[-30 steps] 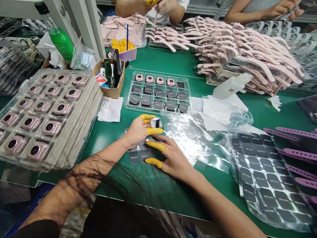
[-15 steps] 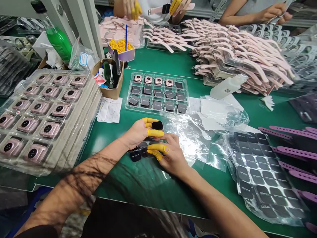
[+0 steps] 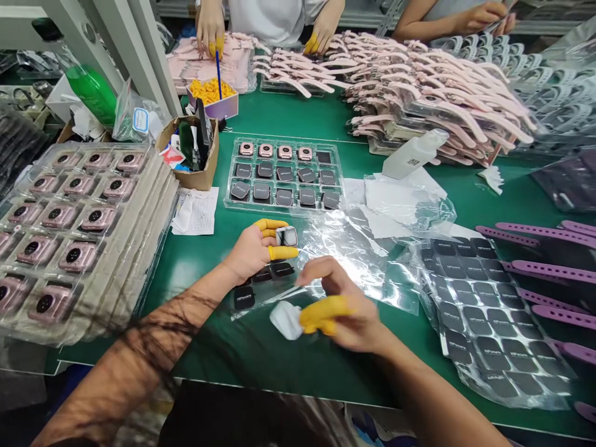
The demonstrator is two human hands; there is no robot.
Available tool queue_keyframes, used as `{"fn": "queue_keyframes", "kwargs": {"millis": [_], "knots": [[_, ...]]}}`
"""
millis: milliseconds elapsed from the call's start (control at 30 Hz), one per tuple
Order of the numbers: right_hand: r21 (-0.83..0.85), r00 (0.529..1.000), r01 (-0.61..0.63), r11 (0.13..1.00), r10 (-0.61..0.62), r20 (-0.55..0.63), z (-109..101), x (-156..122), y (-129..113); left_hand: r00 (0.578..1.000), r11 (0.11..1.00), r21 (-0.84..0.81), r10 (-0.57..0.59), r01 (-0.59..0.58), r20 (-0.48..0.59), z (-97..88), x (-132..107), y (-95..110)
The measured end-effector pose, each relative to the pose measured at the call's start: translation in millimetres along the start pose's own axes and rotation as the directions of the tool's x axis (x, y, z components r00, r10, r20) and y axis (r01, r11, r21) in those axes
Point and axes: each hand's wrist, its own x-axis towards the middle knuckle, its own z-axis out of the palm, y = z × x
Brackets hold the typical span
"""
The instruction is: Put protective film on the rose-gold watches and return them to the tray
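You are gripping a square smartwatch body (image 3: 286,236) in your closed left hand (image 3: 254,251), while your right hand (image 3: 347,307) is pinching a white wipe (image 3: 285,320) at the watch's six o'clock.

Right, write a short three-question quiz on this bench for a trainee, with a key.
1. Which hand holds the white cloth, left or right?
2. True or false: the left hand holds a square watch body.
3. How many pink watches sit in the top row of the clear tray?

Key: 1. Right hand. 2. True. 3. Four.
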Motion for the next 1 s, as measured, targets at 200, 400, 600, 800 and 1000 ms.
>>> {"fn": "queue_keyframes", "kwargs": {"millis": [200,400,600,800,1000], "knots": [[0.469,0.607,-0.566,0.678,0.728,-0.319,-18.6,4.1,20.4,0.99,0.809,0.571,0.11,-0.139,0.085,4.7,-7.1,-0.4],[0.543,0.487,-0.666,0.511,0.85,-0.203,-2.1,10.3,33.1,0.982,0.653,0.734,0.125,-0.187,0.139,7.3,-8.1,0.2],[0.558,0.505,-0.664,0.499,0.849,-0.157,-4.0,9.0,33.9,0.986,0.623,0.765,0.082,-0.164,0.144,7.6,-9.5,0.3],[0.55,0.502,-0.673,0.494,0.852,-0.151,-4.9,9.4,34.8,0.982,0.646,0.741,0.087,-0.183,0.167,8.1,-9.5,3.1],[0.561,0.502,-0.665,0.493,0.851,-0.154,-4.2,9.2,33.1,0.98,0.622,0.759,0.081,-0.19,0.18,8.6,-9.7,4.5]]}}
